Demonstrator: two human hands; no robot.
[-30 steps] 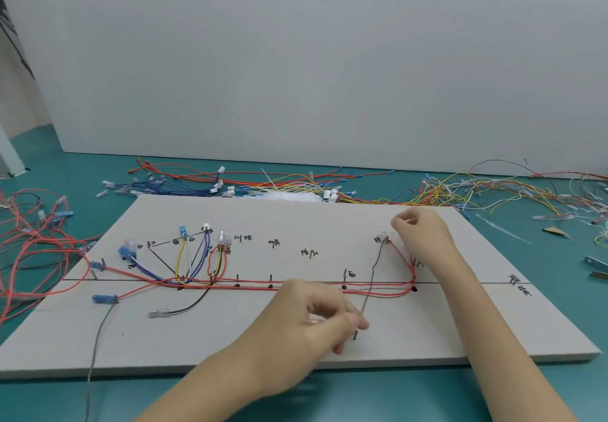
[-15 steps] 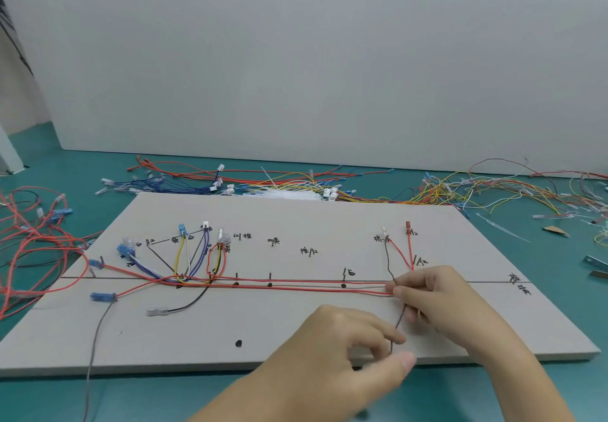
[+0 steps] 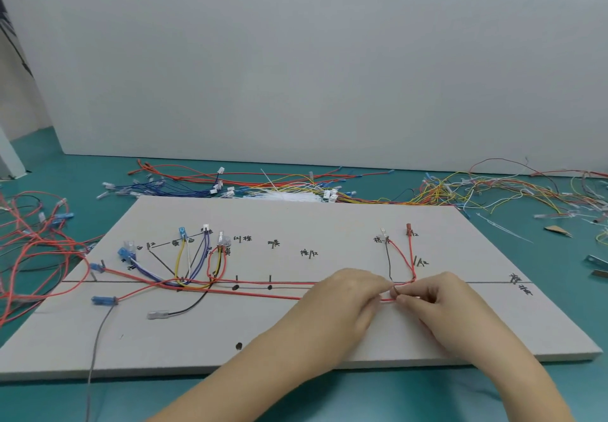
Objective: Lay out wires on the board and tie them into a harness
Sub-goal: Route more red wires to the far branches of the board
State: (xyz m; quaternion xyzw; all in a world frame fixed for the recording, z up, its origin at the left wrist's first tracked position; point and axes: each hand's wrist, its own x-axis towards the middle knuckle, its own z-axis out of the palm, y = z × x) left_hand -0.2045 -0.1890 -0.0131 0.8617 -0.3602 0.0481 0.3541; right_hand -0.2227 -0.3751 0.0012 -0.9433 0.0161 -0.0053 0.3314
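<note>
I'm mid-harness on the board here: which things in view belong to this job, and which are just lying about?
In the job:
- board
- red wires along the marked line
- left hand and right hand, both pinching the red wires
- blue connectors at the wire ends

Lying about:
- loose wire pile behind the board
- red wire tangle at left
- white cable ties

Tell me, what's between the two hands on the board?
In the head view, a short stretch of red wire bridges the small gap between the left hand and right hand fingertips.
</note>
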